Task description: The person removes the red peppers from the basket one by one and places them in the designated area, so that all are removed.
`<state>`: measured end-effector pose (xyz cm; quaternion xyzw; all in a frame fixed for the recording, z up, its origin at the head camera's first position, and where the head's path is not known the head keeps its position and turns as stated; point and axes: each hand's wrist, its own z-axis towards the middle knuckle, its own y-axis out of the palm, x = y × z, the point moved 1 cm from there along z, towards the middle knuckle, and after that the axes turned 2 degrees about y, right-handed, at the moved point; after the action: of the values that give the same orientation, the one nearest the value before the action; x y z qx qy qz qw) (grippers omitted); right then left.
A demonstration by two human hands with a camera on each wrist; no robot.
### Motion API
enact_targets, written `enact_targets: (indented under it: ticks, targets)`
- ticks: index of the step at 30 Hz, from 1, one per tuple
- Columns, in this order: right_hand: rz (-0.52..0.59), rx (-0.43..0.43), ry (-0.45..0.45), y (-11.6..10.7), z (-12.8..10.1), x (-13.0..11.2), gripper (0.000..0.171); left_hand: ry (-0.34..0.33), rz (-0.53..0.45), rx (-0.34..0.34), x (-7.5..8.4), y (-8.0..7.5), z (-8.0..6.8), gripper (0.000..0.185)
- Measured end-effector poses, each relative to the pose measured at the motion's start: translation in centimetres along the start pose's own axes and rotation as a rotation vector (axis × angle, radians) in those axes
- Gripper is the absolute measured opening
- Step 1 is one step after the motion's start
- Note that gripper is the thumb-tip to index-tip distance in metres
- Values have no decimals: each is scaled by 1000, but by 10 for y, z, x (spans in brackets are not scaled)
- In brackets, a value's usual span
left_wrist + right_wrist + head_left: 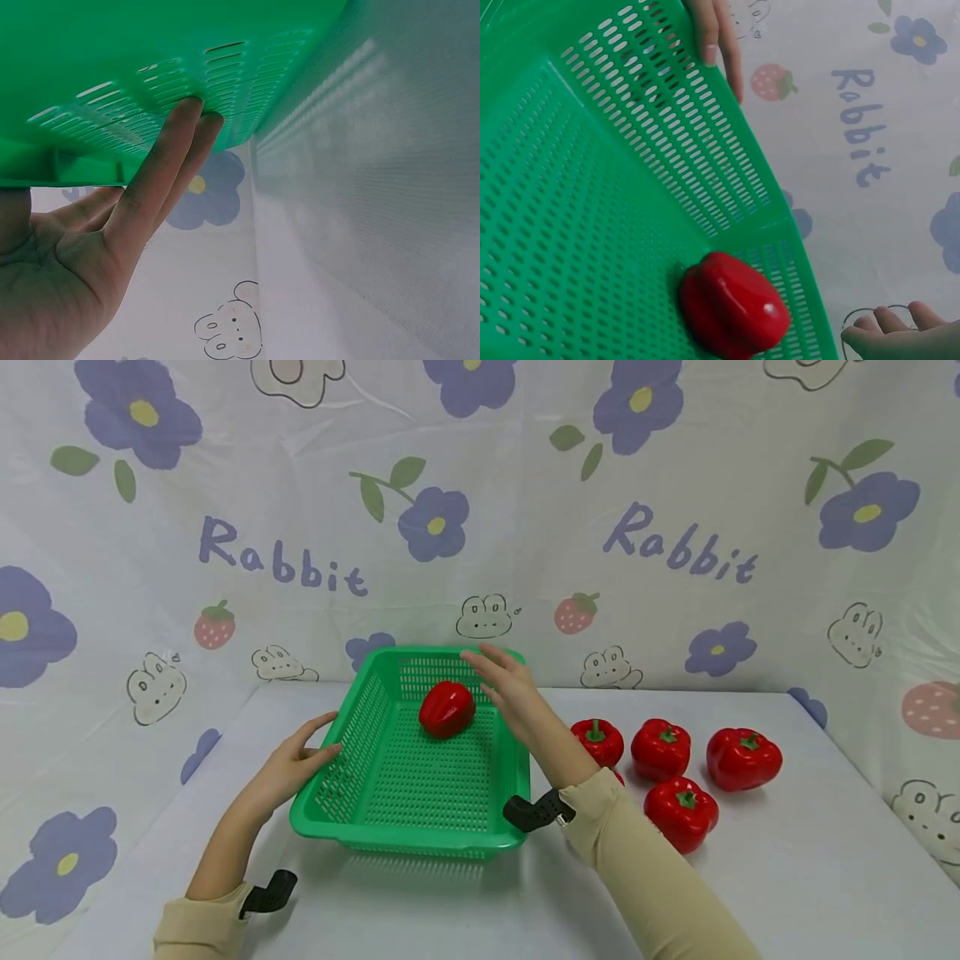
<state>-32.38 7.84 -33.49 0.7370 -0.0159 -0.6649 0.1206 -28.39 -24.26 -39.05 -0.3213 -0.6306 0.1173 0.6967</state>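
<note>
A green slotted basket (360, 752) stands on the white table. One red bell pepper (447, 708) lies on its side inside, near the far wall; the right wrist view shows that pepper (733, 305) in the basket's corner. My left hand (296, 762) rests with straight fingers (169, 161) against the outside of the basket's left wall (150, 90). Just right of the pepper, my right hand (510, 689) hovers open over the basket's far right part, holding nothing.
Several more red bell peppers (660, 748) sit on the table right of the basket, one partly hidden behind my right forearm. A flower-and-rabbit printed cloth (480, 510) backs the table. Bare table (825, 877) lies in front and at the right.
</note>
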Motion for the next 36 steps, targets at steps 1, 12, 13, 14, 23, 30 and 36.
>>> enact_targets:
  ticks: [1, 12, 13, 14, 23, 30, 36]
  targets:
    - [-12, 7, 14, 1, 1, 1, 71, -2, -7, -1, 0, 0, 0, 67]
    - [-26, 33, 82, 13, 12, 14, 80, -2, -18, 0, 0, -1, -2, 67]
    - [-28, 34, 91, 14, 13, 16, 80, -2, -18, 0, 0, -1, -2, 67]
    - [-33, 34, 102, 15, 13, 17, 80, -4, -23, -1, 0, 0, -3, 67]
    - [-183, 31, 154, 33, 17, 24, 89, -4, 2, 13, 0, -2, -6, 66]
    - [-293, 37, 191, 31, 25, 32, 94, -8, -10, 6, 1, 0, -7, 66]
    - [-417, 7, 211, 28, 29, 38, 96, 2, 1, 6, 1, -1, -7, 66]
